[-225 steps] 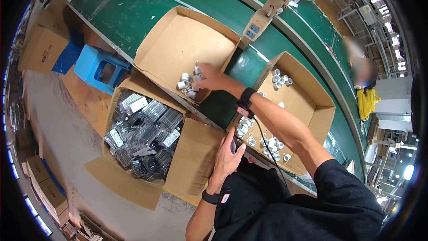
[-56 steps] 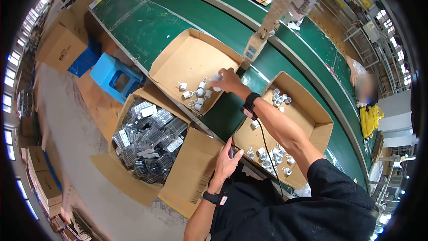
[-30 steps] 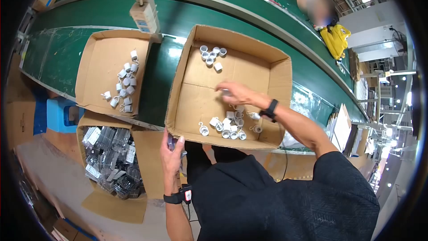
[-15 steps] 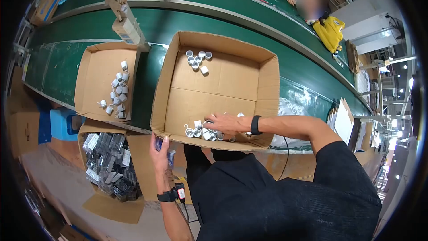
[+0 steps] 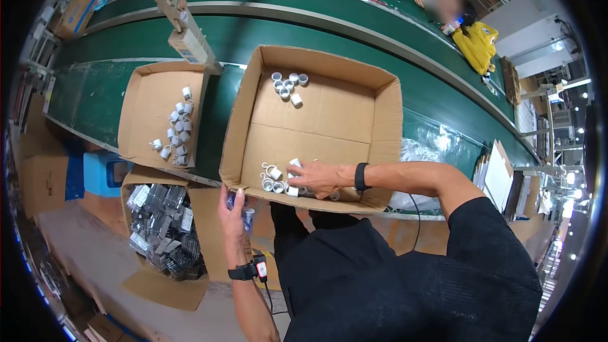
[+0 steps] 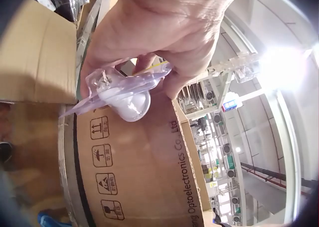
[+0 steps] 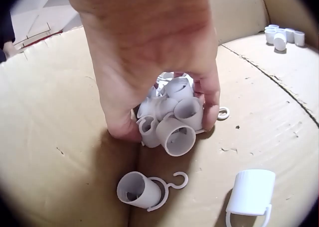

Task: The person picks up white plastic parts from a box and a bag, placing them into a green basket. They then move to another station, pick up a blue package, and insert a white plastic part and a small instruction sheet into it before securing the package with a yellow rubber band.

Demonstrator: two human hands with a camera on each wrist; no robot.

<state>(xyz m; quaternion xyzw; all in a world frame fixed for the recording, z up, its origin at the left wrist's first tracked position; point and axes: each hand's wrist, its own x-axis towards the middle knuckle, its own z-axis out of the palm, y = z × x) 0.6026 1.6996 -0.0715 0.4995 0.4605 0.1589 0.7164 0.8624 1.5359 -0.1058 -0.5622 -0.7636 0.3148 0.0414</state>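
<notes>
My right hand [image 5: 320, 178] reaches down into the large cardboard box [image 5: 310, 130], near its front wall. In the right wrist view its thumb and fingers curl round a cluster of white plastic cups with hooks [image 7: 179, 137]. A loose hooked cup [image 7: 139, 191] and another white cup [image 7: 253, 192] lie close to it. My left hand [image 5: 232, 218] is at the box's front left corner. In the left wrist view it holds a clear plastic bag [image 6: 92, 103] with a rounded white piece inside, right beside the box's printed side [image 6: 139, 172].
More white cups [image 5: 285, 85] sit at the big box's far left. A smaller cardboard tray [image 5: 142, 114] with several hooked cups stands on the green conveyor to the left. Below it is a carton of packed black parts [image 5: 164, 225]. A blue stool [image 5: 98, 174] stands left; a person sits across the conveyor.
Earlier my right hand set cups in the smaller tray, where several more lie now. It has since moved right, into the large box, and down onto its front cups. My left hand keeps the bag.
</notes>
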